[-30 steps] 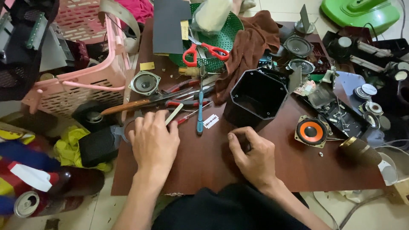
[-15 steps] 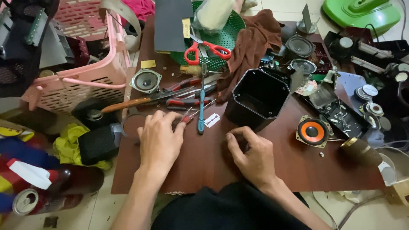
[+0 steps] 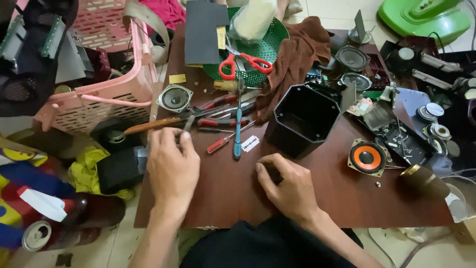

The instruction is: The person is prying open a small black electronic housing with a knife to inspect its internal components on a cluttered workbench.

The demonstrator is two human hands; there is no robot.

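Your left hand [image 3: 172,168] lies palm down on the brown table [image 3: 238,198], fingers [image 3: 186,141] curled at a small grey tool [image 3: 188,123] that pokes out past the fingertips; you seem to pinch its end, though the grip itself is hidden. That tool lies among the pile of pliers [image 3: 218,121] and screwdrivers just beyond your knuckles, beside the wooden-handled tool [image 3: 151,126].

Your right hand [image 3: 287,186] rests near the table's front edge, fingers bent inward and loosely closed; I cannot tell whether anything sits under them. The black box [image 3: 302,119] stands just beyond it, open side up, and the blue screwdriver [image 3: 238,131] lies between your two hands.

Against half a second ago, your left hand has slid a little farther left, toward the pile's near end. Your right hand keeps its place, as does the box.

Farther right sits the orange speaker [image 3: 368,158]; the pink basket [image 3: 99,94] stands at the left edge.
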